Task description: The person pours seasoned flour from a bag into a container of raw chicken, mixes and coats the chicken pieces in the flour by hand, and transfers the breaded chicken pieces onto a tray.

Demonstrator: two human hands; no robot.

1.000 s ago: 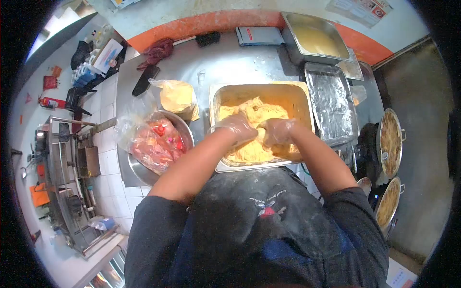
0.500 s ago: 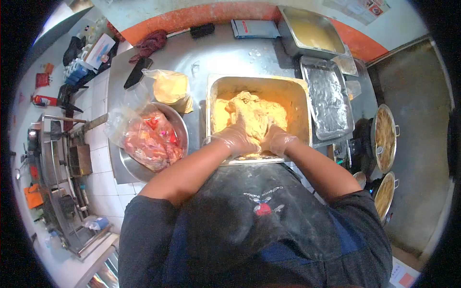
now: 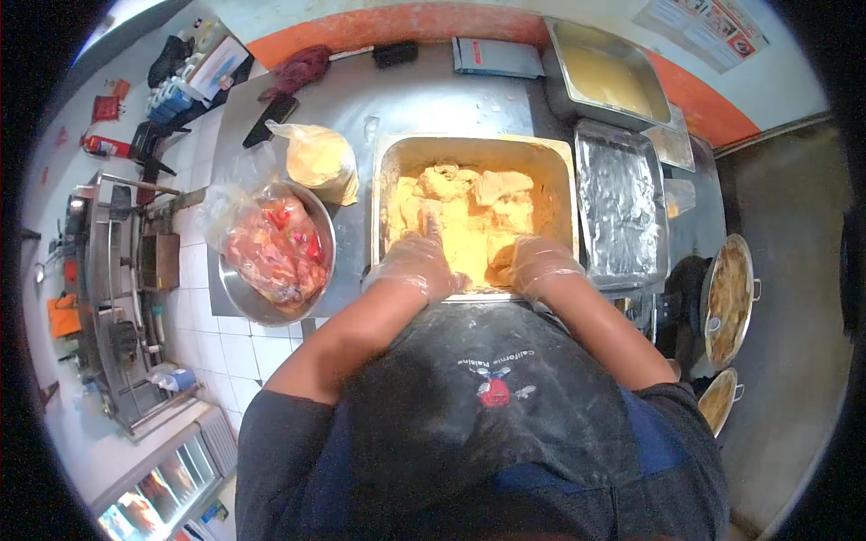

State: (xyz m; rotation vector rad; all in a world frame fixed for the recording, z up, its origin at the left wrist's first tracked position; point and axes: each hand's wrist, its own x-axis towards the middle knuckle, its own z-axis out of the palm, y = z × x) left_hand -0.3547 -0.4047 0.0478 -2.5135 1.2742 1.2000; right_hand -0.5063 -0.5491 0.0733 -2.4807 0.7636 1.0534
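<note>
A deep metal pan (image 3: 566, 194) holds yellow flour and several coated pieces (image 3: 501, 187). My left hand (image 3: 416, 263), in a clear plastic glove, rests in the flour at the pan's near left, its fingers apart and no piece held. At the near right of the pan is my gloved right hand (image 3: 541, 263), against a coated piece (image 3: 501, 252); its fingertips are partly hidden in the flour, so its grip cannot be made out. Left of the pan, a steel bowl (image 3: 262, 311) holds a plastic bag of raw meat (image 3: 275, 248). Behind the bowl stands an open bag of yellow powder (image 3: 320, 162).
A shiny metal tray (image 3: 621, 203) lies right of the pan, with a deep container of yellow liquid (image 3: 604, 79) behind it. Two round pans (image 3: 729, 298) are at the far right. A dark phone-like object (image 3: 271, 120) and a cloth (image 3: 302, 68) lie at the back left.
My hands have moved apart, toward the pan's near corners. The heaped pieces between them now lie spread out, with flour showing in the middle. The camera view has shifted slightly.
</note>
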